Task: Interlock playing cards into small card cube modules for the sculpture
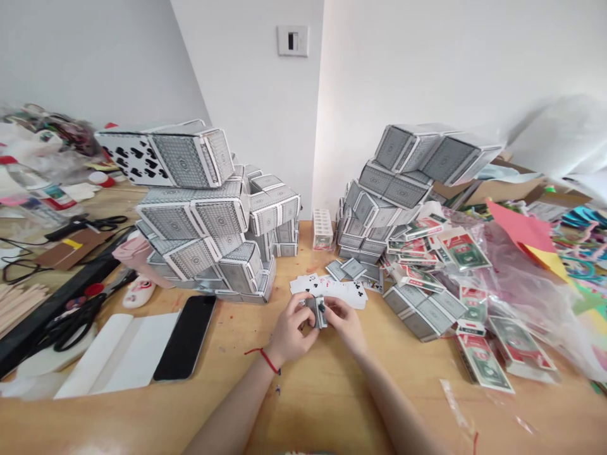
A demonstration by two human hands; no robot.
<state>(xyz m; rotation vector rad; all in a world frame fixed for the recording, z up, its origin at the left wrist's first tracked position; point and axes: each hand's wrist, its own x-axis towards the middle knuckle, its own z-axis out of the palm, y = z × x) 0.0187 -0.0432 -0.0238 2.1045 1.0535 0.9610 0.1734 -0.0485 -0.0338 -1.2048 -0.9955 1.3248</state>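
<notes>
In front of me, low over the table, my left hand (294,327) is closed around the left side of a small folded playing card (320,320) with a grey patterned back. The fingers of my right hand (345,321) close on the card's right side. A small dark blue lump (322,306) shows at its top, between the fingertips; what it is I cannot make out. Just beyond my hands, white playing cards (348,292) lie fanned face up. Several grey-backed cards (353,268) lie behind those.
Tall stacks of card-built blocks rise at left (220,234) and right (393,183). A separate card block (424,311) lies right of my hands, beside red-and-green card boxes (484,363). At left are a black phone (184,338), white paper (118,354) and black scissors (78,325).
</notes>
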